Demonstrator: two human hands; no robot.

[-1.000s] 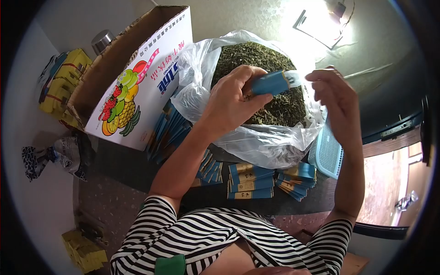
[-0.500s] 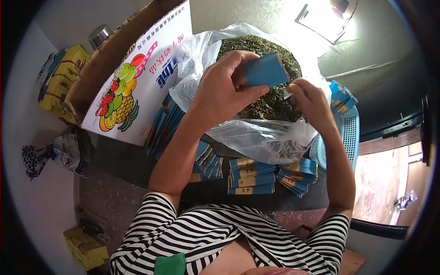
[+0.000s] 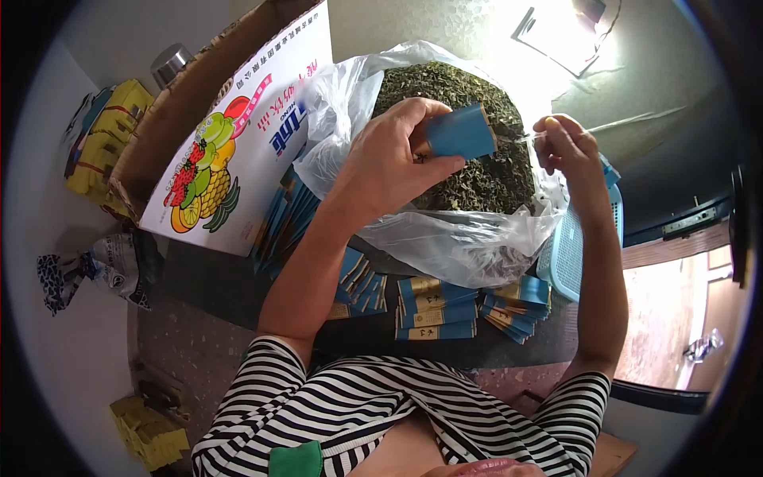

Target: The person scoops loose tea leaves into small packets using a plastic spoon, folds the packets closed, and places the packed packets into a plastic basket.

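Observation:
My left hand [image 3: 389, 159] is wrapped round a blue paper packet [image 3: 461, 133] with a gold edge, its end tilted toward the right. The packet is over a clear plastic bag [image 3: 469, 246] heaped with dried green leaves [image 3: 449, 87] that look like tea. My right hand [image 3: 571, 155] is raised beside the bag's right edge, apart from the packet, its fingers curled together. Whether anything is pinched in them I cannot make out. Flat blue-and-gold packets [image 3: 435, 306] lie fanned in stacks on the dark table below the bag.
A white printed carton [image 3: 246, 151] stands at the left of the bag, more packets [image 3: 278, 219] beside it. At the right is a light-blue plastic basket [image 3: 568, 258]. A bright lamp [image 3: 560, 36] shines at the back. Yellow bundles [image 3: 115, 139] are at far left.
My right hand has moved away from the packet, up and to the right. The small white bit at its fingertips no longer shows. My left hand has lowered the packet slightly.

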